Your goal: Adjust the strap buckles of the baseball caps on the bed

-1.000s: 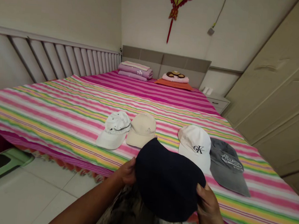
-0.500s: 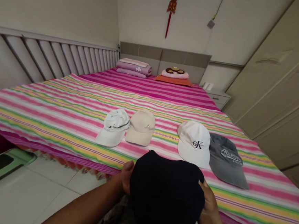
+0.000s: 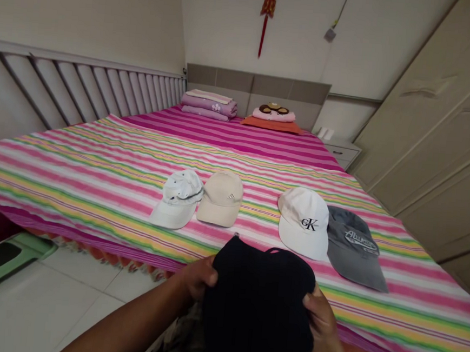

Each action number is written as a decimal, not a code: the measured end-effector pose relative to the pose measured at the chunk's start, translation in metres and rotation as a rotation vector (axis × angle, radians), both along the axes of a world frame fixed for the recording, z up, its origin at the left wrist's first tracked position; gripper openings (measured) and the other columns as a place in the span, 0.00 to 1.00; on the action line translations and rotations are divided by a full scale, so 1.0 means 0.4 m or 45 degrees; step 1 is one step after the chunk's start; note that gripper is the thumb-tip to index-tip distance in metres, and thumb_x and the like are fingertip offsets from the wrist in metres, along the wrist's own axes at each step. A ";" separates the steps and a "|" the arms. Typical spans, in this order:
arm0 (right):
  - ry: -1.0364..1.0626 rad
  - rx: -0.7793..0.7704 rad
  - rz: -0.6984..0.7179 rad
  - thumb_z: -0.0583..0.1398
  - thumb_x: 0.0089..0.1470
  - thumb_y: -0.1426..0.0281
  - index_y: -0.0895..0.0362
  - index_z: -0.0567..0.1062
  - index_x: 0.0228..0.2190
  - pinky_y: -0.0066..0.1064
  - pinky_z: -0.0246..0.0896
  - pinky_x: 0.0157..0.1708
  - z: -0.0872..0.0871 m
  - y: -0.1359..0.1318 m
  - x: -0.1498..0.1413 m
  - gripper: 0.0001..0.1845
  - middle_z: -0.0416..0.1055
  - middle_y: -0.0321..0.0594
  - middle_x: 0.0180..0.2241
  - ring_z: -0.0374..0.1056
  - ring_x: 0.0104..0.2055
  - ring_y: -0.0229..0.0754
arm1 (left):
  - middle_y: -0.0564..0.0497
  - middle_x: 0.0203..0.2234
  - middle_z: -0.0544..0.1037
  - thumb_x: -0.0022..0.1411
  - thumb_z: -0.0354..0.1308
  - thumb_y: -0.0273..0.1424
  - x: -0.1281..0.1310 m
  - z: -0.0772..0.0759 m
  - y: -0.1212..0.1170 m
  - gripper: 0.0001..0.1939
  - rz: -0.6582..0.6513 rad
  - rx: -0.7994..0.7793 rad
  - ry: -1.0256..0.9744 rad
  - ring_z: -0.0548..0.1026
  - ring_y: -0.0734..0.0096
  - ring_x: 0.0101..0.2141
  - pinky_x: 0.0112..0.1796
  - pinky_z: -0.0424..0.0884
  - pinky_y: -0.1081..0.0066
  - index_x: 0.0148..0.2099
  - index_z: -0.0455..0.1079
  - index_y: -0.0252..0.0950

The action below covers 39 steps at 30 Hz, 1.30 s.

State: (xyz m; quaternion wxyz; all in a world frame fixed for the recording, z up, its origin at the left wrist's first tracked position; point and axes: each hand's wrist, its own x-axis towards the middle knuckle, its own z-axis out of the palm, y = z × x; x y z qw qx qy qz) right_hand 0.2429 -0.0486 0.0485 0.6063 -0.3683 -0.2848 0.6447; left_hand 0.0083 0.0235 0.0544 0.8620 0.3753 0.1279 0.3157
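Note:
A black cap is held up between my two hands, in front of the bed's near edge. My left hand grips its left side with the thumb on top; my right hand pinches the right side the same way. Beyond it on the striped sheet lie a white cap with a dark strap line and a beige cap, side by side. To the right, a white cap with CK letters touches a grey cap with white lettering. Fingers under the black cap are hidden.
The bed sheet has pink, yellow and green stripes. Folded purple bedding and a pink-and-orange stack lie by the headboard. A green stool stands at the lower left, a wardrobe on the right.
The black cap has tilted and shifted slightly left, and a thin loop now shows at its far edge. Both thumbs have come over onto its top. The other caps stay put.

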 end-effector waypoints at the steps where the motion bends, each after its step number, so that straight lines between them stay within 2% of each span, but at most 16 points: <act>1: -0.013 0.032 0.017 0.69 0.28 0.61 0.52 0.75 0.35 0.47 0.62 0.39 -0.006 -0.003 0.010 0.26 0.76 0.44 0.26 0.72 0.31 0.55 | 0.48 0.25 0.77 0.33 0.68 0.36 0.004 0.013 0.005 0.26 0.008 -0.029 -0.005 0.74 0.68 0.24 0.28 0.68 0.72 0.38 0.72 0.32; 3: -0.042 0.090 0.038 0.66 0.29 0.53 0.51 0.76 0.31 0.47 0.61 0.37 -0.009 -0.010 0.028 0.23 0.75 0.44 0.23 0.71 0.28 0.53 | 0.47 0.28 0.76 0.39 0.67 0.36 0.010 0.040 0.015 0.25 0.057 -0.101 -0.036 0.74 0.70 0.27 0.31 0.68 0.73 0.41 0.71 0.32; 6: -0.091 0.068 0.113 0.56 0.39 0.44 0.52 0.75 0.27 0.41 0.61 0.29 0.013 -0.023 0.034 0.26 0.72 0.42 0.19 0.68 0.24 0.48 | 0.49 0.25 0.75 0.45 0.63 0.41 0.016 0.068 0.026 0.20 0.113 -0.184 -0.033 0.72 0.75 0.25 0.30 0.67 0.75 0.36 0.71 0.30; 9: -0.115 0.039 0.264 0.57 0.44 0.50 0.55 0.74 0.26 0.32 0.56 0.22 0.055 -0.033 0.014 0.20 0.68 0.40 0.18 0.63 0.21 0.42 | 0.52 0.20 0.73 0.46 0.64 0.36 0.016 0.084 0.028 0.13 0.152 -0.142 0.044 0.69 0.80 0.20 0.24 0.64 0.80 0.30 0.71 0.29; 11: -0.132 0.144 0.321 0.62 0.42 0.56 0.56 0.74 0.23 0.31 0.56 0.25 0.078 -0.035 -0.002 0.15 0.68 0.40 0.21 0.64 0.25 0.42 | 0.52 0.19 0.72 0.44 0.65 0.31 0.014 0.094 0.027 0.11 0.151 -0.069 0.099 0.68 0.82 0.19 0.22 0.61 0.81 0.28 0.70 0.29; 14: -0.135 0.297 0.337 0.63 0.41 0.62 0.56 0.73 0.23 0.34 0.56 0.34 0.092 -0.035 -0.012 0.10 0.68 0.40 0.21 0.64 0.32 0.45 | 0.51 0.20 0.74 0.41 0.66 0.29 0.010 0.113 0.025 0.11 0.115 0.024 0.221 0.69 0.79 0.20 0.23 0.63 0.79 0.29 0.71 0.29; 16: -0.092 0.321 0.374 0.62 0.43 0.63 0.56 0.73 0.25 0.32 0.55 0.31 0.089 -0.033 -0.010 0.09 0.67 0.38 0.20 0.63 0.28 0.42 | 0.50 0.22 0.75 0.40 0.66 0.28 0.009 0.126 0.026 0.13 0.119 0.081 0.292 0.71 0.78 0.21 0.25 0.64 0.79 0.31 0.72 0.29; 19: -0.089 0.350 0.422 0.62 0.42 0.59 0.57 0.72 0.24 0.29 0.50 0.25 0.085 -0.032 -0.007 0.13 0.64 0.36 0.17 0.57 0.22 0.37 | 0.50 0.23 0.75 0.41 0.66 0.28 0.012 0.138 0.027 0.13 0.113 0.157 0.341 0.70 0.79 0.22 0.24 0.63 0.80 0.32 0.72 0.30; 22: -0.151 0.366 0.371 0.63 0.42 0.61 0.57 0.71 0.21 0.28 0.49 0.24 0.103 -0.034 -0.016 0.12 0.62 0.35 0.16 0.57 0.22 0.37 | 0.51 0.23 0.74 0.41 0.66 0.28 0.017 0.144 0.029 0.12 0.111 0.208 0.392 0.70 0.80 0.22 0.24 0.63 0.81 0.32 0.72 0.30; 26: -0.134 0.327 0.252 0.65 0.41 0.63 0.56 0.71 0.22 0.29 0.51 0.23 0.148 -0.039 -0.030 0.10 0.65 0.35 0.17 0.58 0.21 0.37 | 0.53 0.21 0.73 0.42 0.66 0.30 0.021 0.151 0.030 0.11 0.150 0.245 0.493 0.68 0.82 0.20 0.23 0.60 0.81 0.30 0.72 0.31; 31: -0.135 0.275 0.197 0.58 0.48 0.56 0.56 0.70 0.21 0.25 0.43 0.16 0.173 -0.034 -0.027 0.16 0.54 0.29 0.10 0.47 0.13 0.31 | 0.53 0.22 0.74 0.43 0.66 0.31 0.030 0.165 0.027 0.11 0.159 0.300 0.557 0.68 0.81 0.21 0.24 0.61 0.79 0.30 0.73 0.32; 35: -0.252 0.131 0.207 0.55 0.51 0.55 0.56 0.71 0.29 0.23 0.42 0.12 0.172 -0.018 -0.039 0.16 0.59 0.28 0.10 0.44 0.09 0.28 | 0.51 0.26 0.75 0.44 0.65 0.29 0.041 0.176 0.024 0.11 0.169 0.391 0.513 0.70 0.78 0.27 0.31 0.63 0.77 0.33 0.73 0.33; 39: -0.263 0.093 0.194 0.61 0.47 0.60 0.59 0.72 0.29 0.22 0.45 0.12 0.182 0.001 -0.064 0.13 0.69 0.35 0.19 0.53 0.11 0.27 | 0.52 0.28 0.74 0.45 0.64 0.28 0.043 0.183 0.022 0.15 0.150 0.459 0.480 0.69 0.79 0.28 0.30 0.62 0.79 0.39 0.72 0.35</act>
